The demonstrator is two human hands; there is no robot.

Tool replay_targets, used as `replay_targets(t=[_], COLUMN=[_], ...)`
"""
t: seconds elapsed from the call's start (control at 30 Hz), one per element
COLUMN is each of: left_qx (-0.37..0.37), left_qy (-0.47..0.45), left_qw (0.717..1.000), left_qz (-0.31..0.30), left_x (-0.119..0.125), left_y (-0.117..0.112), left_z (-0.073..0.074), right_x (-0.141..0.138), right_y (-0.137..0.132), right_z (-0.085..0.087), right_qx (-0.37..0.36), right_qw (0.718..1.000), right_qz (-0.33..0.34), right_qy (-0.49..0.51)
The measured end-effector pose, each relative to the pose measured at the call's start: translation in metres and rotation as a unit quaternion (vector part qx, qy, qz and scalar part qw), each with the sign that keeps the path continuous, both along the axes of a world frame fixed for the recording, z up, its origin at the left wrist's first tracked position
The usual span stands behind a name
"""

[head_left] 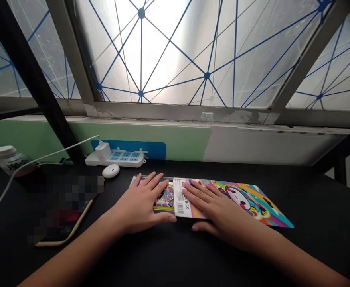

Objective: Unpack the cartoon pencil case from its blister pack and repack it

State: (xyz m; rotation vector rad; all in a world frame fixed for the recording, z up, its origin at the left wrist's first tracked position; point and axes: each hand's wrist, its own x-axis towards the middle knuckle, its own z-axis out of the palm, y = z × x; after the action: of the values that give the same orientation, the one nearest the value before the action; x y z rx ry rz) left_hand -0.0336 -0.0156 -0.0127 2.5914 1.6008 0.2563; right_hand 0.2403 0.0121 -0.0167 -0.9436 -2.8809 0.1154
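Observation:
A flat colourful pencil box with a cartoon face lies on the black desk in front of me. A white barcode label reading "BOX" crosses it near the middle. My left hand lies flat on its left end, fingers stretched out and apart. My right hand rests flat on the label and the printed sleeve, fingers extended, thumb on the near edge. The left end under my left hand looks like an inner part sticking out of the sleeve.
A white power strip with a plugged charger and cable sits by the wall. A small white oval case lies near it. A phone and a white-capped bottle are at the left. Behind is a window with blue lines.

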Motion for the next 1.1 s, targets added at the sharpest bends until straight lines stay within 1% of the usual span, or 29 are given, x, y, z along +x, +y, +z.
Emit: replay_targets(t=[0.13, 0.23, 0.33, 0.43, 0.6, 0.67, 0.77, 0.87, 0.93, 0.97, 1.03, 1.1], left_qx=[-0.034, -0.072, -0.102, -0.11, -0.112, -0.107, -0.093, -0.078, -0.067, -0.059, -0.038, -0.018], left_qy=[-0.003, -0.004, -0.009, -0.018, -0.029, -0.033, -0.04, -0.042, -0.041, -0.04, -0.037, -0.036], left_qw=[0.999, 0.997, 0.993, 0.992, 0.991, 0.992, 0.993, 0.993, 0.993, 0.993, 0.994, 0.994], left_qz=[-0.007, 0.02, 0.051, 0.064, 0.067, 0.066, 0.065, 0.078, 0.086, 0.089, 0.096, 0.098], left_x=[-0.011, -0.023, -0.032, -0.038, -0.045, -0.047, -0.048, -0.046, -0.042, -0.04, -0.032, -0.023], left_y=[0.004, 0.007, 0.01, 0.014, 0.019, 0.02, 0.023, 0.024, 0.024, 0.024, 0.022, 0.019], left_z=[0.003, 0.007, 0.009, 0.009, 0.007, 0.007, 0.007, 0.005, 0.003, 0.002, 0.0, -0.003], right_x=[0.019, 0.025, 0.027, 0.03, 0.045, 0.053, 0.066, 0.07, 0.061, 0.052, 0.026, -0.005], right_y=[0.006, 0.009, 0.011, 0.015, 0.025, 0.029, 0.029, 0.014, -0.008, -0.022, -0.054, -0.08], right_z=[0.012, 0.019, 0.021, 0.019, 0.017, 0.021, 0.033, 0.043, 0.047, 0.048, 0.048, 0.047], right_qx=[-0.047, -0.063, -0.06, -0.042, 0.017, 0.042, 0.082, 0.125, 0.145, 0.147, 0.132, 0.071], right_qw=[0.999, 0.998, 0.998, 0.999, 0.999, 0.998, 0.993, 0.986, 0.984, 0.985, 0.991, 0.996], right_qz=[-0.01, -0.018, -0.022, -0.021, -0.027, -0.04, -0.08, -0.109, -0.102, -0.09, -0.024, 0.053], right_qy=[-0.005, -0.01, -0.014, -0.022, -0.002, -0.01, -0.031, -0.006, 0.02, 0.027, 0.021, -0.007])
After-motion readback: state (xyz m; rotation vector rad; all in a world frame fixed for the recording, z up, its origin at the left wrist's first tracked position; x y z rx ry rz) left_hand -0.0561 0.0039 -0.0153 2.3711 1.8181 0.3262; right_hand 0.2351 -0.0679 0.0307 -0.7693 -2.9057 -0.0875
